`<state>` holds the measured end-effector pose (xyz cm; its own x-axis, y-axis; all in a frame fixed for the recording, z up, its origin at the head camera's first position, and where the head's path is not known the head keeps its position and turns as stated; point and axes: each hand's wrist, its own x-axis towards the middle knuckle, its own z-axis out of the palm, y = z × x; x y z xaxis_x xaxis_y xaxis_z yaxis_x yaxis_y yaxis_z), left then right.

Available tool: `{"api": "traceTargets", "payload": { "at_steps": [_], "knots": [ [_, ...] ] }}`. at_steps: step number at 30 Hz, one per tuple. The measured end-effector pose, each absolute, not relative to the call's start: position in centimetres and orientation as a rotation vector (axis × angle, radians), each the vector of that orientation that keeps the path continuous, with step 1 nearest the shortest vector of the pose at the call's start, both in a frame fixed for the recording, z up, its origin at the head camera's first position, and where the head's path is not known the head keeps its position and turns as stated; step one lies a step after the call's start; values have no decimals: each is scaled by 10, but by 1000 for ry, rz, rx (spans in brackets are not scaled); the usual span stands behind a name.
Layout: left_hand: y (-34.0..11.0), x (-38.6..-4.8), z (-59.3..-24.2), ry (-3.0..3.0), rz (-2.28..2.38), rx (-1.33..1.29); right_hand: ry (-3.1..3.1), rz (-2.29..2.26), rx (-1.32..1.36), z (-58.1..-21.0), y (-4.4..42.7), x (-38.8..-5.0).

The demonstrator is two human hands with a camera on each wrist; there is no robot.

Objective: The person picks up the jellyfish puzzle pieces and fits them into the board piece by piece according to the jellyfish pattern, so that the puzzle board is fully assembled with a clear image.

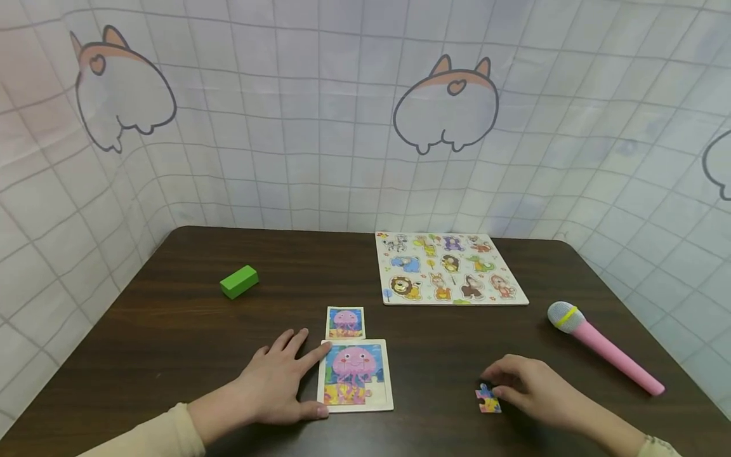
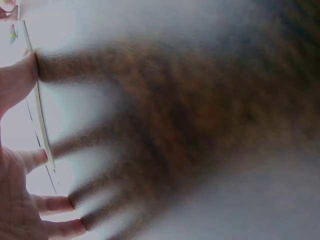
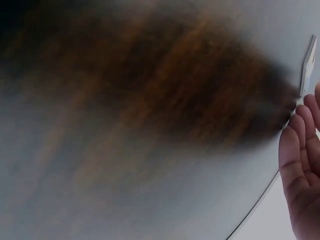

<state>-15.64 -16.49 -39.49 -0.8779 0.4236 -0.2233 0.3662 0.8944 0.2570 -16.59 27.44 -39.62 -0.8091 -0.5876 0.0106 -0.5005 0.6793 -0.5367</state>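
Observation:
A jellyfish jigsaw in a white tray (image 1: 389, 381) lies near the table's front, a bare patch at its lower right. Resting at the tray's left side, my left hand (image 1: 274, 384) has its fingers spread, the index fingertip on the upper left corner and the thumb by the lower left one. In the left wrist view these fingers (image 2: 52, 204) touch the table. A small jellyfish picture card (image 1: 345, 322) sits just above the tray. Further right, my right hand (image 1: 528, 387) pinches a colourful jigsaw piece (image 1: 488, 402) low at the tabletop; its fingertips partly cover it.
At the back right lies a white board of animal shapes (image 1: 451, 270). A pink toy microphone (image 1: 605, 349) is to the right of my right hand. A green block (image 1: 239, 282) lies at the back left of the dark table (image 1: 171, 355). A tile-patterned cloth (image 1: 331, 127) surrounds the table.

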Motion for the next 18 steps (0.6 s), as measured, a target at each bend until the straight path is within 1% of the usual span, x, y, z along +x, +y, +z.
{"api": "traceTargets", "payload": {
  "at_steps": [5,18],
  "knots": [
    [-166,-156,-395,2786,300,584,2683,-845,-873,-397,275,-165],
    [-165,-158,-396,2791,283,581,2695,-784,-795,-396,267,-163]
  ]
}}
